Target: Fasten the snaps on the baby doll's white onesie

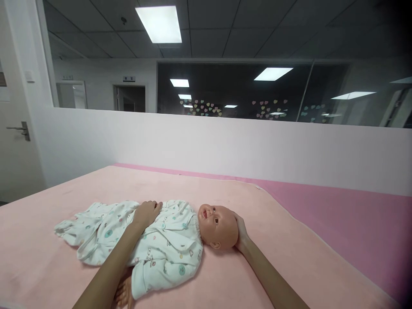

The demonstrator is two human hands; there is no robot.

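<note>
A baby doll (219, 226) lies on its back, its bald head to the right and its face turned up. It wears a white printed baby outfit (170, 249), and one doll hand (125, 292) shows at the near sleeve. My left hand (147, 214) lies over the middle of the outfit, palm down, with its fingertips toward the far side. Around the crown of the doll's head, my right hand (240, 231) is cupped; most of its fingers are hidden behind the head.
Under the doll a peach-pink blanket (289, 257) covers a brighter pink mat (334, 206). A low white wall (225, 146) with glass above runs along the far side. At the left is a door with a metal handle (23, 130).
</note>
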